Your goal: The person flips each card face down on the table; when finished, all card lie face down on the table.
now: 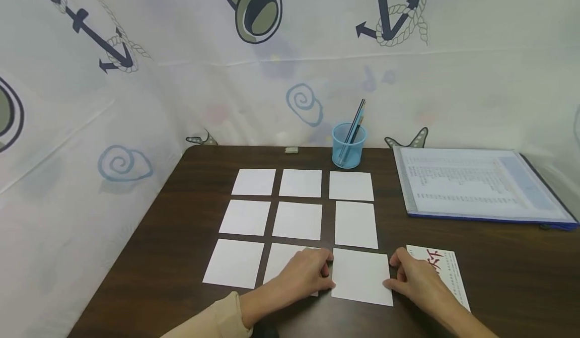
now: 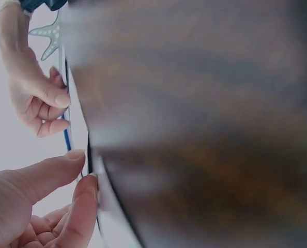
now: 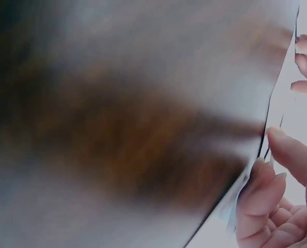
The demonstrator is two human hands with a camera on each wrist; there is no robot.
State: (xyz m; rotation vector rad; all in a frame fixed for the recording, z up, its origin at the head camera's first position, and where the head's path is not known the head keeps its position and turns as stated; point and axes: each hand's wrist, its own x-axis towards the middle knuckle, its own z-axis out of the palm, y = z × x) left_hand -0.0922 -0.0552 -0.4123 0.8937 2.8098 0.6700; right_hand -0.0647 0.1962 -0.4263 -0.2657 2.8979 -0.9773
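Observation:
A white square card point(image 1: 362, 276) lies at the near right of the rows of similar cards on the dark table. My left hand point(image 1: 302, 272) has its thumb and index fingertips, set apart, at this card's left edge. It covers part of the neighbouring white card point(image 1: 277, 262). At the opposite edge, my right hand point(image 1: 419, 280) touches the card with thumb and index fingertips, also spaced apart. Both hands show low over the tabletop in the wrist views, the left hand point(image 2: 55, 204) and the right hand point(image 3: 277, 196) with their other fingers loosely bent.
Several more white cards point(image 1: 299, 220) form neat rows behind. A printed card point(image 1: 453, 272) with red writing lies partly under my right forearm. At the back stand a blue cup point(image 1: 346, 154) with pencils and, to its right, an open folder point(image 1: 476, 187) of printed pages.

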